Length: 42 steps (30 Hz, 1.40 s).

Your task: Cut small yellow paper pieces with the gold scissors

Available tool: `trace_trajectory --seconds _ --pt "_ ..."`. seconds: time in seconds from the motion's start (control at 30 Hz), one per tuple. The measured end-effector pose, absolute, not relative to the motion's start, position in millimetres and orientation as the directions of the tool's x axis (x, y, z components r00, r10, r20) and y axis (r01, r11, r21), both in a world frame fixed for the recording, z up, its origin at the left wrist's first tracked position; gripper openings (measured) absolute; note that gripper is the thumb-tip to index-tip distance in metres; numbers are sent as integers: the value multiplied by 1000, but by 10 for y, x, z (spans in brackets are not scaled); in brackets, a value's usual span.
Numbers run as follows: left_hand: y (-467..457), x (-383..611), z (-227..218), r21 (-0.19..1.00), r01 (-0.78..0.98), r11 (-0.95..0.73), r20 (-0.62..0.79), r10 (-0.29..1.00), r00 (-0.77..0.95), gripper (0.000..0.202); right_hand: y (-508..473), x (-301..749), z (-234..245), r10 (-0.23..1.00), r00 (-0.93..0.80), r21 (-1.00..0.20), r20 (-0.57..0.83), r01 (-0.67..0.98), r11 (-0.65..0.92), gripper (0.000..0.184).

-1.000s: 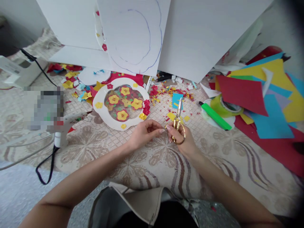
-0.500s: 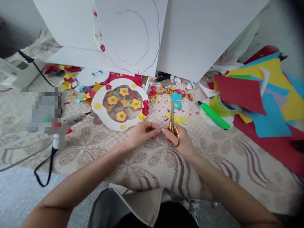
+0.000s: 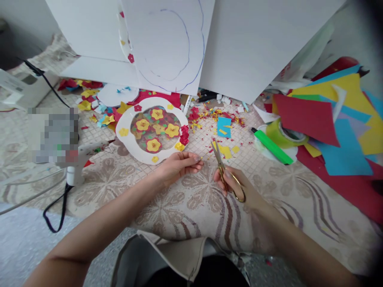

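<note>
My right hand (image 3: 239, 187) grips small gold scissors (image 3: 223, 167) by their handles, blades pointing up and left over the patterned rug. My left hand (image 3: 178, 165) rests just left of the blades with its fingers curled and pinched together; whatever sits between them is too small to name. Just beyond my left hand lies a white flower-shaped paper frame (image 3: 124, 133) filled with yellow and red paper flowers. Yellow paper scraps (image 3: 226, 151) lie by the scissor tips.
A glue gun (image 3: 86, 153) with a black cord lies at left. A green highlighter (image 3: 272, 146) and a tape roll (image 3: 284, 135) sit at right beside stacked coloured paper sheets (image 3: 332, 119). Large white boards (image 3: 248, 44) lean at the back. Paper scraps litter the rug.
My right hand has drawn away from my left, moving right and toward me with the scissors, whose blades now tilt left. My left hand stayed near the frame.
</note>
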State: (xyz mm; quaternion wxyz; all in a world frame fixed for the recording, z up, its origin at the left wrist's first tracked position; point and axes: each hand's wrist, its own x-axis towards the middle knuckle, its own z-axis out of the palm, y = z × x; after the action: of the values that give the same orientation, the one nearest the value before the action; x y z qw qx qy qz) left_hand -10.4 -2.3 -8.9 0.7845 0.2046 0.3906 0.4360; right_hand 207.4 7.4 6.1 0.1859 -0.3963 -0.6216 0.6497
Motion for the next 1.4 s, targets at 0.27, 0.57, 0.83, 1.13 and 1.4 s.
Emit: trace_trajectory --seconds 0.27,0.57,0.83,1.13,1.4 --pt "-28 -107 -31 659 -556 506 -428 861 276 7 -29 2277 131 626 -622 -868 -470 453 -202 47" --pt "-15 -115 -70 674 -558 485 -409 873 266 10 -15 2292 108 641 -612 -843 -463 527 -106 41" --pt "-21 -110 -69 701 -546 458 -396 887 237 11 37 2226 171 663 -654 -840 -363 538 71 43" --pt "-18 -99 -67 700 -547 460 -395 887 240 12 8 2230 113 604 -599 -825 -526 531 -193 41" --pt "-22 -84 -72 718 -533 448 -402 892 207 14 13 2212 144 661 -631 -848 -407 530 -15 42"
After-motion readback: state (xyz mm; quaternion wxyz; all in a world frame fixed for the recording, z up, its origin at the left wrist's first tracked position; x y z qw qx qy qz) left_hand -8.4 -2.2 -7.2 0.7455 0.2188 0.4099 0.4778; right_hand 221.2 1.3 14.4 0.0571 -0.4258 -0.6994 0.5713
